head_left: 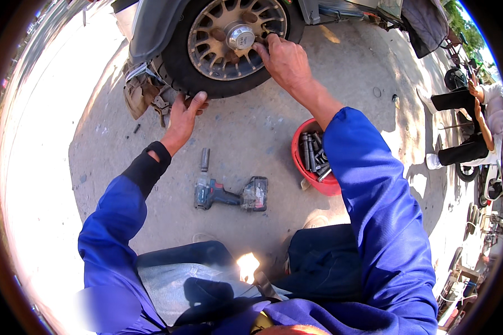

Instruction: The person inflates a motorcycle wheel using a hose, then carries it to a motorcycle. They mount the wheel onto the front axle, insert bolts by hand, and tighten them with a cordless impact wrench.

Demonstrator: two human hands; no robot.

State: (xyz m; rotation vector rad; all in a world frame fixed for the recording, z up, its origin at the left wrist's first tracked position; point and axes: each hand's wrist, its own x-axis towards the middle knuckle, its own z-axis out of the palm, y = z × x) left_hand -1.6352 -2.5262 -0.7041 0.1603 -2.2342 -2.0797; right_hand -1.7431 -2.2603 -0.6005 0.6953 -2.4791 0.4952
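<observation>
A wheel with a black tyre (176, 72) and a dusty multi-spoke rim (207, 60) stands at the top, with a silver centre cap (241, 37). My right hand (288, 62) reaches to the rim just right of the cap. Its fingers are curled in close to the spokes, and whatever they pinch is hidden. Down at the tyre's lower edge is my left hand (183, 120), thumb and fingers apart, holding nothing. A cordless impact wrench (223, 195) lies on the ground between my arms, a long socket (205, 159) on its nose.
Beside my right arm stands a red bucket (298, 159) of metal sockets (313, 152). Crumpled brown cloth (140, 94) lies left of the tyre, below the grey vehicle body (156, 28). At the far right are a seated person (458, 123) and motorbike parts (466, 172).
</observation>
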